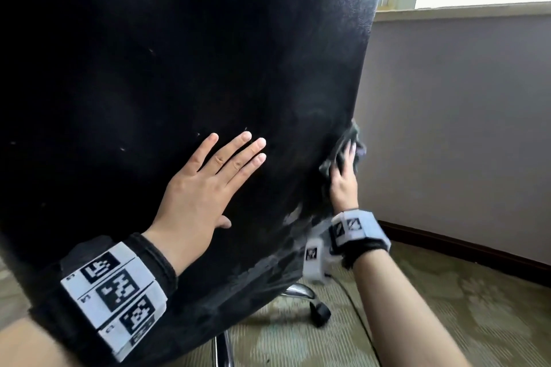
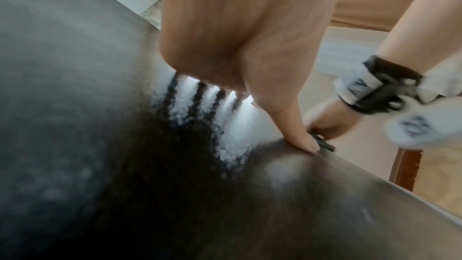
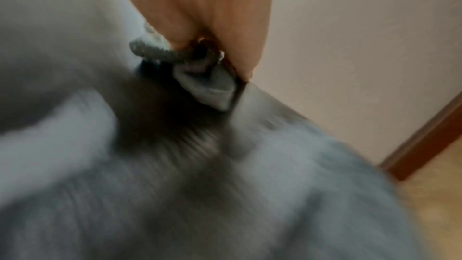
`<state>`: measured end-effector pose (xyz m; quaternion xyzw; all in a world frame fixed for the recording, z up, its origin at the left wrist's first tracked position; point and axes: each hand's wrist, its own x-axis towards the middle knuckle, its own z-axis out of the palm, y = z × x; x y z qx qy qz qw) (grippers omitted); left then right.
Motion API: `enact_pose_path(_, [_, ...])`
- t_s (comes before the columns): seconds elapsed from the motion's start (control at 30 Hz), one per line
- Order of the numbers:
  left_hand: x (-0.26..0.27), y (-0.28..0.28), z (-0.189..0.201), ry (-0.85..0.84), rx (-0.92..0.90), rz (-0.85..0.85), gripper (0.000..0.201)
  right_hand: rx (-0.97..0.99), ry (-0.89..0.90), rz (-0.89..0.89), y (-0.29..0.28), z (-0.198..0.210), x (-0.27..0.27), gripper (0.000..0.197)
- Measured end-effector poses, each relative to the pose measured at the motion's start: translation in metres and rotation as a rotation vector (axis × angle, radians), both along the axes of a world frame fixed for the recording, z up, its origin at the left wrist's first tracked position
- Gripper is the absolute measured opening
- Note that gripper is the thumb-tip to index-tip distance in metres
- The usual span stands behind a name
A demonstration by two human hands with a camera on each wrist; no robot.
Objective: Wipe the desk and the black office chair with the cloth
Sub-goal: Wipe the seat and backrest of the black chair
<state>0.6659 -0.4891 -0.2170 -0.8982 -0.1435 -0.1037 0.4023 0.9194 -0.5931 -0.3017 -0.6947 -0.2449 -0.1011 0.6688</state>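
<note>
Wiping down the back of the black office chair [image 1: 185, 53]: my left hand [image 1: 202, 185] lies flat on the backrest, fingers straight and slightly spread, gripping nothing, only bracing the chair so it does not roll or swivel on its castor [image 1: 322, 313] over the carpet [image 1: 465, 307]. My right hand [image 1: 344, 179] works the backrest's right edge with the grey cloth [image 1: 354, 134] bunched under it, fingers curled round the fabric; the right wrist view shows a fold of cloth [image 3: 212, 84] pinched between fingers and thumb against the chair.

To do this stroke well, I judge, the cloth should stay wrapped over the edge so both face and rim get cleaned, with steady pressure run down its length, overlapping passes, while the flat hand pushes back just enough to hold the chair still. Pale smears low on the backrest [image 1: 293, 214] suggest that part needs attention yet. The bench is out of view, so its state cannot be told.
</note>
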Motion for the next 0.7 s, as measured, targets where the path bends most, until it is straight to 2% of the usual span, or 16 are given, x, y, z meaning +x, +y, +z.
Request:
enact_pose_path(0.1, [0.002, -0.002, -0.001, -0.01, 0.007, 0.0, 0.109, -0.182, 0.261, -0.039, -0.005, -0.08, -0.01, 0.052])
enact_pose_path(0.17, [0.002, -0.003, -0.001, -0.012, 0.013, -0.003, 0.109, -0.268, 0.418, -0.056, -0.007, -0.11, -0.019, 0.041])
enact_pose_path(0.23, [0.003, -0.003, -0.001, -0.009, 0.017, -0.002, 0.109, -0.271, 0.425, -0.061, -0.005, -0.096, -0.018, 0.032])
enact_pose_path(0.3, [0.003, -0.003, -0.002, -0.012, 0.017, -0.002, 0.11, -0.195, 0.303, -0.078, -0.002, -0.053, -0.006, 0.029])
enact_pose_path(0.37, [0.004, -0.001, -0.002, -0.016, 0.012, 0.002, 0.11, -0.037, 0.137, -0.012, 0.002, -0.006, 0.005, 0.033])
enact_pose_path(0.43, [0.004, -0.001, -0.002, -0.003, 0.012, 0.001, 0.11, 0.049, 0.039, 0.034, 0.003, 0.012, 0.006, 0.045])
enact_pose_path(0.47, [0.004, -0.002, -0.001, 0.002, 0.013, 0.0, 0.11, 0.005, 0.028, 0.032, 0.002, 0.003, 0.004, 0.05])
enact_pose_path(0.53, [0.005, -0.003, -0.002, -0.001, 0.01, 0.003, 0.109, -0.11, 0.075, -0.01, -0.001, -0.041, -0.001, 0.054])
enact_pose_path(0.63, [0.006, -0.005, -0.001, 0.01, 0.017, 0.016, 0.108, -0.215, 0.379, -0.047, -0.003, -0.107, -0.03, 0.047])
enact_pose_path(0.7, [0.003, -0.008, 0.0, 0.027, 0.013, 0.013, 0.106, -0.217, 0.519, -0.059, 0.002, -0.112, -0.04, 0.034])
